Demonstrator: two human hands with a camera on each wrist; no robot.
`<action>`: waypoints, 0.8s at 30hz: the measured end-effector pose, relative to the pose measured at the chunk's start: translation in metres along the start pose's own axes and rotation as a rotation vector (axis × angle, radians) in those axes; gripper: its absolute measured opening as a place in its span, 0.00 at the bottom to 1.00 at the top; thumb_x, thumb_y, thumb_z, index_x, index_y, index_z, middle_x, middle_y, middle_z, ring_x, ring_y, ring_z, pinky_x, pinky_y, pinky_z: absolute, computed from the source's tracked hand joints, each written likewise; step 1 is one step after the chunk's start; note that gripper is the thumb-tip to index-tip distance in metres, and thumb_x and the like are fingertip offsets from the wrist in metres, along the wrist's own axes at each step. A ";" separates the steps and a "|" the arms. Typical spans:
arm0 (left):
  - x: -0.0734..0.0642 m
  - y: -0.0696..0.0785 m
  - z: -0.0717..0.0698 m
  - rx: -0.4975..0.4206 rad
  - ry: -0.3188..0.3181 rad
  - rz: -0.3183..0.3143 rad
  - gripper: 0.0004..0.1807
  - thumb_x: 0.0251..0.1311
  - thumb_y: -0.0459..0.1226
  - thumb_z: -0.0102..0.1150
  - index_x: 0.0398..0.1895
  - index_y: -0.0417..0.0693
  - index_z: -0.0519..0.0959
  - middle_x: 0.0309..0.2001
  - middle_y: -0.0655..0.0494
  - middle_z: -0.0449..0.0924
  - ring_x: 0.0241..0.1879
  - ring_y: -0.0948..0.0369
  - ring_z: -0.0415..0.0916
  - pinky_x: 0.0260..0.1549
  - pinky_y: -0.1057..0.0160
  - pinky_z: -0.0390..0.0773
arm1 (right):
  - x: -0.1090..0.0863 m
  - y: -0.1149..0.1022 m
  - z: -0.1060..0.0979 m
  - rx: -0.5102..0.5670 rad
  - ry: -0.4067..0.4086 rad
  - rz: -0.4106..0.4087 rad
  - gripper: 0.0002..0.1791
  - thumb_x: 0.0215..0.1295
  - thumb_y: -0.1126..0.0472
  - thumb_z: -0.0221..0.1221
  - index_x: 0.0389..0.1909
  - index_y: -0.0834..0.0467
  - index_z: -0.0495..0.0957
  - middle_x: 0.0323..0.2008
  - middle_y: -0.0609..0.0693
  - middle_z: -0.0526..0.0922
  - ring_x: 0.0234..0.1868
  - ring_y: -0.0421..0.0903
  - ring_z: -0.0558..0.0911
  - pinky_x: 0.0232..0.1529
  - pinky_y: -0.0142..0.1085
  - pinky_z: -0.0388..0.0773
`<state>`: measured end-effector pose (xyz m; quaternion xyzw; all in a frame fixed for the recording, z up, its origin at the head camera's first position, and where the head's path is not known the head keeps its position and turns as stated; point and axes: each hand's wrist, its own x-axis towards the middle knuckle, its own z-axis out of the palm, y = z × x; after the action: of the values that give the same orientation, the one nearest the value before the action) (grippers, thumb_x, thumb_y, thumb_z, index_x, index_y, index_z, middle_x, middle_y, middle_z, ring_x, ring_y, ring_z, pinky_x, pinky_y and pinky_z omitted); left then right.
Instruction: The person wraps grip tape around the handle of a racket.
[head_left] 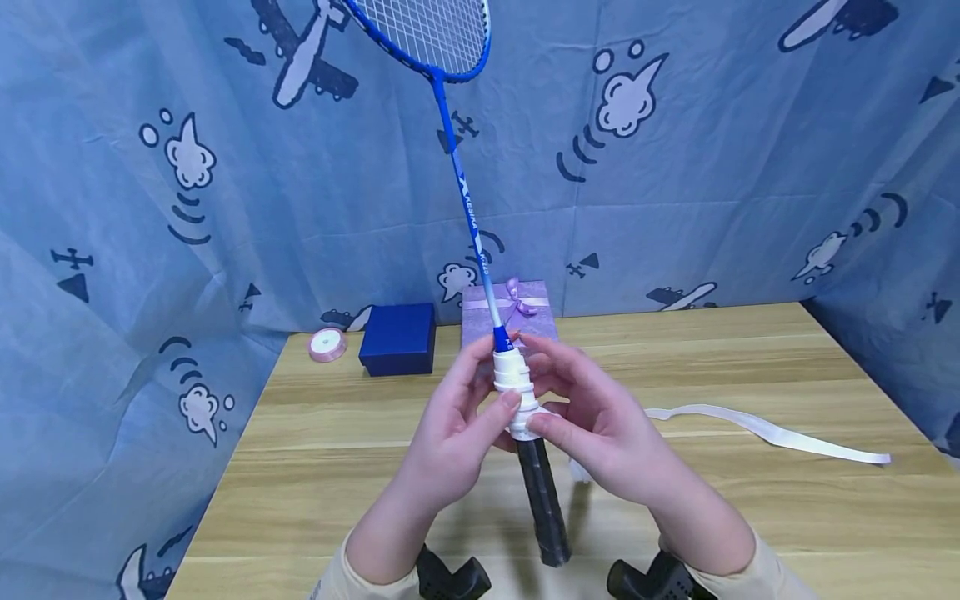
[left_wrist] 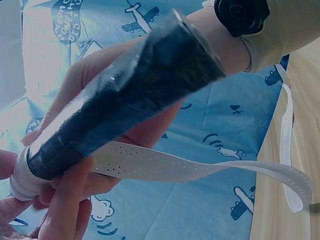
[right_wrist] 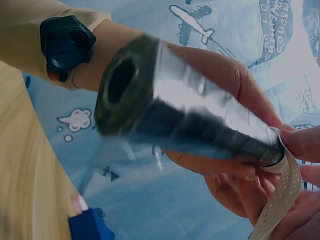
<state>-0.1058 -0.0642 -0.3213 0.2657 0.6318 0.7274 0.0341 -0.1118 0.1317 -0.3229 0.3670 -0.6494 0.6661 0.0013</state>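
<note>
A blue badminton racket (head_left: 467,192) is held up with its head away from me and its handle toward me. White perforated grip tape (head_left: 512,372) winds round the upper handle; the lower handle (head_left: 543,500) is bare and black. My left hand (head_left: 457,433) holds the wrapped part from the left, thumb on the tape. From the right, my right hand (head_left: 600,417) pinches the tape at the lower edge of the wrap. In the left wrist view a loose length of tape (left_wrist: 150,162) trails from the handle toward the table. Some fingers behind the handle are hidden.
The tape's free end (head_left: 780,433) lies on the wooden table (head_left: 750,358) at right. Toward the back stand a dark blue box (head_left: 399,337), a purple gift box (head_left: 474,321) with a bow, and a pink-edged ribbon roll (head_left: 327,344). Blue patterned cloth (head_left: 375,208) hangs behind.
</note>
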 end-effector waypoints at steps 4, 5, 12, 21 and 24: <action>0.000 -0.001 -0.001 -0.022 -0.023 0.020 0.28 0.75 0.27 0.46 0.77 0.46 0.59 0.63 0.37 0.72 0.47 0.59 0.80 0.28 0.60 0.89 | 0.000 0.003 -0.001 0.031 -0.033 -0.033 0.40 0.67 0.83 0.54 0.79 0.65 0.54 0.54 0.54 0.82 0.50 0.45 0.85 0.49 0.36 0.87; 0.000 -0.001 0.000 -0.024 -0.029 0.022 0.28 0.75 0.27 0.46 0.77 0.46 0.59 0.62 0.37 0.72 0.46 0.59 0.80 0.29 0.60 0.89 | 0.000 0.004 -0.001 0.034 -0.037 -0.042 0.41 0.67 0.83 0.54 0.79 0.65 0.54 0.53 0.55 0.82 0.50 0.45 0.86 0.49 0.36 0.87; 0.000 -0.001 0.004 0.094 0.053 0.055 0.29 0.72 0.28 0.55 0.74 0.47 0.67 0.60 0.45 0.72 0.54 0.53 0.75 0.28 0.55 0.89 | -0.002 0.001 0.001 -0.063 -0.002 -0.027 0.39 0.66 0.82 0.58 0.77 0.66 0.58 0.52 0.60 0.80 0.49 0.46 0.86 0.49 0.36 0.87; 0.001 0.002 0.002 0.205 0.094 0.083 0.35 0.65 0.26 0.63 0.75 0.47 0.68 0.60 0.46 0.73 0.53 0.50 0.76 0.34 0.57 0.90 | 0.000 0.004 0.000 -0.098 0.072 -0.116 0.37 0.65 0.83 0.57 0.74 0.66 0.62 0.53 0.57 0.81 0.48 0.44 0.86 0.47 0.34 0.87; 0.000 0.003 -0.001 0.216 0.042 0.094 0.38 0.65 0.26 0.62 0.78 0.49 0.64 0.64 0.48 0.71 0.56 0.50 0.75 0.39 0.57 0.90 | 0.001 0.002 -0.002 -0.072 0.074 -0.123 0.38 0.64 0.84 0.57 0.75 0.65 0.61 0.54 0.54 0.80 0.49 0.45 0.85 0.47 0.33 0.87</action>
<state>-0.1054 -0.0652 -0.3180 0.2822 0.6937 0.6613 -0.0421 -0.1142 0.1326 -0.3245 0.3813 -0.6487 0.6539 0.0793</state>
